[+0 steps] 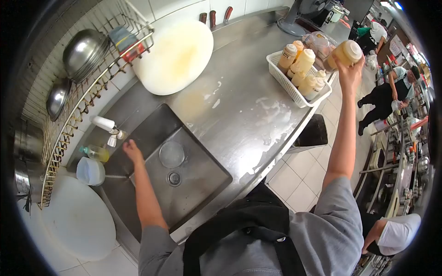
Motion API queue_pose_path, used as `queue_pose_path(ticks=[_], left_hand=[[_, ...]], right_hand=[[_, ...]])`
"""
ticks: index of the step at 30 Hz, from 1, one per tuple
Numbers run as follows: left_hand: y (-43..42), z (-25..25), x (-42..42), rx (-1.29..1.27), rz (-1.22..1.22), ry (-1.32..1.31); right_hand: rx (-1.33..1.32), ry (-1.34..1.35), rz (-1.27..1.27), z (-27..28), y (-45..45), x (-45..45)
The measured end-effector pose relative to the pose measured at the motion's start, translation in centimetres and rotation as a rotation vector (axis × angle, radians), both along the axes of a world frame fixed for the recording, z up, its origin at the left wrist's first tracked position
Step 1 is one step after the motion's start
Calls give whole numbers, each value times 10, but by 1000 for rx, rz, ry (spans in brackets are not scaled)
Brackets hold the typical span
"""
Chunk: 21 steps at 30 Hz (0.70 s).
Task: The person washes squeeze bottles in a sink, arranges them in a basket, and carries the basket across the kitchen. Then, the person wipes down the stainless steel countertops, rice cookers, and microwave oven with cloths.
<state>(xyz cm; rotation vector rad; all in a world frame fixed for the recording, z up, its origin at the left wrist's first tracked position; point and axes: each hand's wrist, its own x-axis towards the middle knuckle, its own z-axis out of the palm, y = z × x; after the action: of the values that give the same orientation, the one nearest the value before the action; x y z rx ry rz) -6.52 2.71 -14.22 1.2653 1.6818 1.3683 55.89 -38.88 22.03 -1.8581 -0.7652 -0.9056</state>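
Observation:
My right hand (351,71) is raised beyond the metal counter's edge, its fingers round a plastic container (347,54) with a white lid and yellowish contents. Below and left of it, a white basket (294,89) holds several squeeze bottles (305,60) with yellow, orange and brown contents. My left hand (132,151) is over the left part of the metal sink (202,170), beside the white tap (105,123). Its fingers are slightly bent and apart, and nothing shows in them. A round clear dish or lid (171,154) lies in the sink near the drain.
A white board (177,57) leans on the wall below knife handles (212,19). A wire rack (69,133) with metal bowls (85,53) overhangs the left side. White tub (90,171) and bottle (97,153) stand by the tap. Other people (389,96) are at the right.

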Motion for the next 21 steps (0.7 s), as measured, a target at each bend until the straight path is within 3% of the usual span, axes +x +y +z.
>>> queue_pose_path(ticks=[1, 3, 6, 9, 11, 15, 17, 19, 21], left_hand=[[-13, -16, 12, -34, -222, -79], [-90, 28, 82, -275, -312, -203], [-169, 59, 192, -273, -557, -233], [-214, 81, 272, -330, -661, -264], [-229, 100, 325, -341, -696, -229], [-244, 118, 420, -352, -822, -203], [-245, 124, 461, -336, -1002, -149], [-256, 139, 494, -331, -1037, -151], [-258, 143, 516, -318, -1073, -160]], right_hand=[[68, -53, -10, -2, 2, 27], [41, -34, -52, -25, 3, 93], [-47, 20, -106, -74, 11, 200], [-88, 148, 74, -125, 9, 265], [-192, 266, 285, -144, 14, 270], [-470, 603, 397, -163, 17, 275], [-499, 705, 559, -144, 5, 263], [-406, 642, 511, -145, -21, 258], [-262, 452, 209, -155, -54, 253]])
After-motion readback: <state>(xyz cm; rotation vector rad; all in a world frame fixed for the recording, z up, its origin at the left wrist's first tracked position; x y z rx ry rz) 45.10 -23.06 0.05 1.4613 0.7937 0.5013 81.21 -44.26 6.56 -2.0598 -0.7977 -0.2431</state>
